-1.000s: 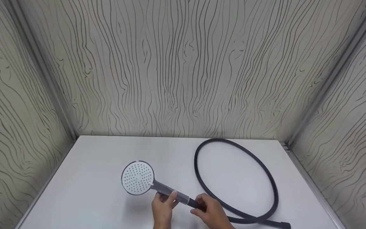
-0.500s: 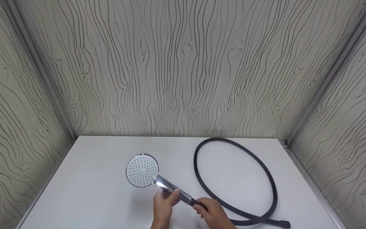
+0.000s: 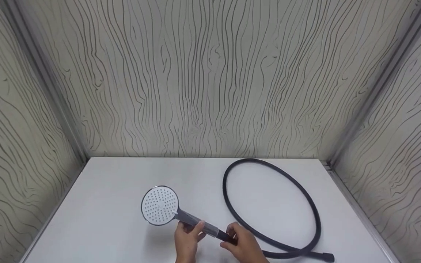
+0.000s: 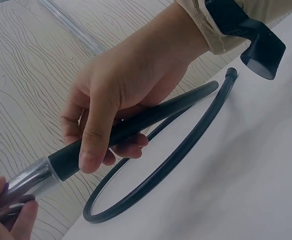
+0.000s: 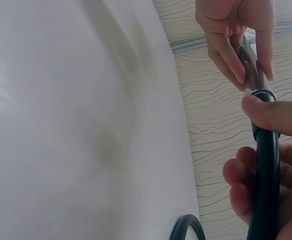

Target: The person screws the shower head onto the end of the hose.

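Note:
A hand shower with a round white nozzle face [image 3: 160,205] and a chrome handle [image 3: 195,221] is held above the table, its face tilted up. My left hand [image 3: 187,243] grips the handle near its middle, thumb on top. Against the handle's lower end sits the black connector [image 4: 66,161] of a black shower hose [image 5: 268,170]. My right hand [image 3: 245,244] holds that connector between thumb and fingers; in the right wrist view the thumb [image 5: 270,114] presses right beside the chrome end. The palm hides part of the hose in the head view.
The rest of the hose [image 3: 317,215] lies in a big loop on the right of the white table [image 3: 104,204]. Its free end [image 3: 328,257] points right near the front edge. Panels with a wood-grain pattern [image 3: 210,80] stand behind and at both sides.
The shower head rose slightly to the right, then came back down to the left. My right hand's fingers curled further round the connector, then loosened to a pinch. The loop stays in place.

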`<state>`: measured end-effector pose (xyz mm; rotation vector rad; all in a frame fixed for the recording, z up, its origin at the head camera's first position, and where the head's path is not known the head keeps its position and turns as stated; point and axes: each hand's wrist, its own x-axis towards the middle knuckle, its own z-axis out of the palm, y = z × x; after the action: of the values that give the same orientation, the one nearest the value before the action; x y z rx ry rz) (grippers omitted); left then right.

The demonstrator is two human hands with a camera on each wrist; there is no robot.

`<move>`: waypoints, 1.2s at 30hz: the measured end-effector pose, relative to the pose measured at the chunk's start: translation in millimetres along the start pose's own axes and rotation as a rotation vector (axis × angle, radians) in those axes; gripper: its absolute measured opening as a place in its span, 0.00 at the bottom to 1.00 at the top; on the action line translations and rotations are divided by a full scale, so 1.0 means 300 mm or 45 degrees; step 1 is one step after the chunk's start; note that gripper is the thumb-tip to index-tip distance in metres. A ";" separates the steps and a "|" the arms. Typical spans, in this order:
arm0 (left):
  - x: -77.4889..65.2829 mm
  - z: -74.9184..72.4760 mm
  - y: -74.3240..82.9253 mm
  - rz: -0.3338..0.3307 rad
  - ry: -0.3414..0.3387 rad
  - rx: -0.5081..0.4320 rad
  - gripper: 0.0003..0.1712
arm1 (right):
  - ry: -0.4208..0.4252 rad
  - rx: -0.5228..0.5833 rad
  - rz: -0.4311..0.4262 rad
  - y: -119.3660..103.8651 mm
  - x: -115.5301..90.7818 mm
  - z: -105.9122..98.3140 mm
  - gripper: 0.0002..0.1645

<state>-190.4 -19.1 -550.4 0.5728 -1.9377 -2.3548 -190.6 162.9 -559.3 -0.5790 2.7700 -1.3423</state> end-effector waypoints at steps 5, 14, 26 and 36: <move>-0.002 0.007 -0.003 0.001 0.030 0.023 0.27 | 0.058 -0.066 -0.067 -0.007 -0.003 0.002 0.11; -0.006 0.011 -0.005 -0.002 0.003 0.006 0.29 | -0.089 0.049 -0.082 0.003 -0.012 -0.026 0.16; -0.013 0.026 -0.010 0.012 0.038 -0.014 0.28 | -0.014 -0.018 -0.041 -0.006 -0.011 -0.036 0.21; -0.013 0.027 0.000 0.013 -0.015 -0.018 0.31 | 0.053 -0.031 -0.124 -0.004 -0.013 -0.028 0.09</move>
<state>-189.2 -10.4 -548.0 0.5477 -1.9220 -2.3691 -188.0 169.9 -553.7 -0.7039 2.8293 -1.3550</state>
